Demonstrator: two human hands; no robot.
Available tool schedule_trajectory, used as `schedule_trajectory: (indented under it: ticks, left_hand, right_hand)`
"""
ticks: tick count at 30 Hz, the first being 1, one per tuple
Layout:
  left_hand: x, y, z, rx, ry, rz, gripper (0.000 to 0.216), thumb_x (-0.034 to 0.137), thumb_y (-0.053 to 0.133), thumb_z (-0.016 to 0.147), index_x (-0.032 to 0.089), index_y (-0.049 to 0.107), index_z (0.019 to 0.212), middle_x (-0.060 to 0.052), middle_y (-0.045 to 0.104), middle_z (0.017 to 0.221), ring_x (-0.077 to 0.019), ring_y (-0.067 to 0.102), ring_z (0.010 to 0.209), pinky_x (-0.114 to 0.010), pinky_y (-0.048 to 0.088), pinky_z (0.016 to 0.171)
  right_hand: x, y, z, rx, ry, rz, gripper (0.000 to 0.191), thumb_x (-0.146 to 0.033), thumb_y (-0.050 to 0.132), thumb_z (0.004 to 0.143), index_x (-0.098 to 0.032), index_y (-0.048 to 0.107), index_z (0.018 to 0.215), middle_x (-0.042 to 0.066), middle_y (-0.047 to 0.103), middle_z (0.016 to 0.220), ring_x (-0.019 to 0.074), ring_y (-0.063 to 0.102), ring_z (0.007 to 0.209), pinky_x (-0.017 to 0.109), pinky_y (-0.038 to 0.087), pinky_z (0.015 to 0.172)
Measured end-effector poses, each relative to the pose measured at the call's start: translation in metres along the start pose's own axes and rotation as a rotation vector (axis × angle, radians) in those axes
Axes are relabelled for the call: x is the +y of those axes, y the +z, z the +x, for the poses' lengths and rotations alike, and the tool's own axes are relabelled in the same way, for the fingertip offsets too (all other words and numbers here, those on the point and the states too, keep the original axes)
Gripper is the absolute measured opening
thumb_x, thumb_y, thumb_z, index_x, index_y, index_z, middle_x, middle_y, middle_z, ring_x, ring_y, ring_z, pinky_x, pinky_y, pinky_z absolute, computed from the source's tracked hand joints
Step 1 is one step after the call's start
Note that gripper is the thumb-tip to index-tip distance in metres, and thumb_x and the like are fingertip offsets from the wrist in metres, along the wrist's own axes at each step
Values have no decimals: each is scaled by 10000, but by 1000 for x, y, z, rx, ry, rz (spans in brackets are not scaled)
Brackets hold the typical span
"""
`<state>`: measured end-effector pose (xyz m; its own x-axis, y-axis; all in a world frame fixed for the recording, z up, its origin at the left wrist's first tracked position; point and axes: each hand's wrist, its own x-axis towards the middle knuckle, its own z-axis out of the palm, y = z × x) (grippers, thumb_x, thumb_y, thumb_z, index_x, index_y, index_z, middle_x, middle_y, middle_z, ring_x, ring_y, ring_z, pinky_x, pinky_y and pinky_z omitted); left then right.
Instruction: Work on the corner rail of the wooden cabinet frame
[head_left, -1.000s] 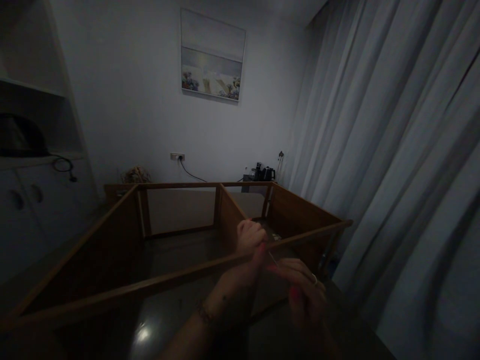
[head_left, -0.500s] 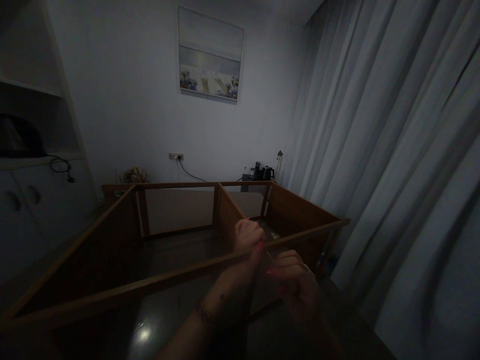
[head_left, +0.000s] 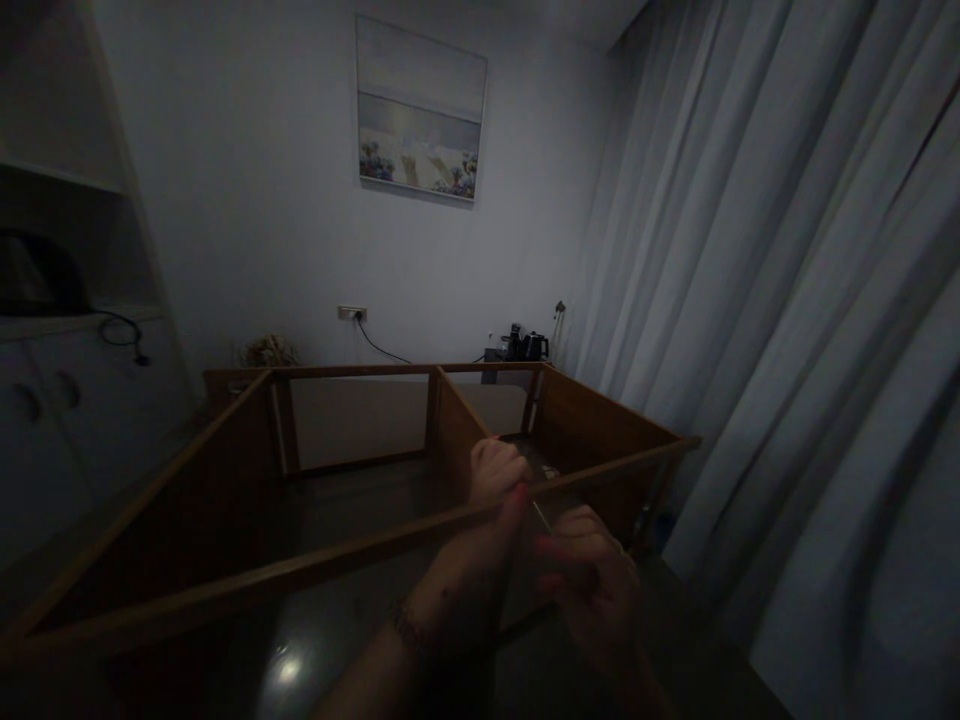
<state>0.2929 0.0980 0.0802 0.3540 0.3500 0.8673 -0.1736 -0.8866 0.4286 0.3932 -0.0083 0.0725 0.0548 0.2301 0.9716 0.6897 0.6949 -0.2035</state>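
Observation:
My left hand (head_left: 498,472) is wrapped round the front rail of a wooden frame (head_left: 352,552), where the middle divider (head_left: 463,410) meets it. Its thumb lies along the near side of the rail. Just to the right and a little lower, my right hand (head_left: 592,570) is closed, its fingers slightly blurred. A thin, pale metal rod (head_left: 541,516) sticks out from those fingers and slants up toward the rail near the left thumb. The rod's far tip is close to the rail; whether it touches is too dark to tell. My right fingers hide its other end.
Long grey curtains (head_left: 750,250) hang along the right side. White cabinets with a kettle (head_left: 37,272) stand at the left. Behind the frame, a black pot (head_left: 535,346) rests on a small stand, and a cord runs from a wall socket (head_left: 351,313). The room is dim.
My right hand has shifted slightly down and turned, and more of its curled fingers faces me. My left hand and the wooden frame have stayed in place.

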Motion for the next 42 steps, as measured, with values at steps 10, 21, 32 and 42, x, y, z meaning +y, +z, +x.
schedule_trajectory:
  ticks: [10,21,32,42]
  left_hand:
    - [3,-3,-10,6,0,-4,364,476,288,1103,272,579,1022,-57,599,982,-270,544,946,-489,484,1007]
    - [3,-4,-10,-24,7,30,383,407,229,1110,266,564,988,-55,605,938,-271,564,922,-500,483,1033]
    - [26,-14,-10,-19,13,64,474,630,282,1058,282,604,1075,-98,637,1046,-336,578,1116,-597,433,1122]
    - [31,-12,-4,8,5,34,456,590,268,1077,281,602,1040,-92,627,1029,-313,553,1083,-575,413,1138]
  right_hand:
    - [-4,-1,0,0,-5,-41,176,-444,717,1000,-269,728,1003,-17,756,728,159,669,643,266,521,540]
    - [8,-8,1,-121,-188,-149,251,-294,460,1110,-238,693,1182,40,800,847,187,748,716,312,587,612]
    - [8,-9,-4,-9,-118,-146,196,-341,598,1077,-276,771,1143,21,759,825,176,706,686,309,550,547]
    - [4,-8,-3,21,-111,-172,155,-309,619,1067,-250,761,1061,22,748,811,172,695,693,299,558,553]
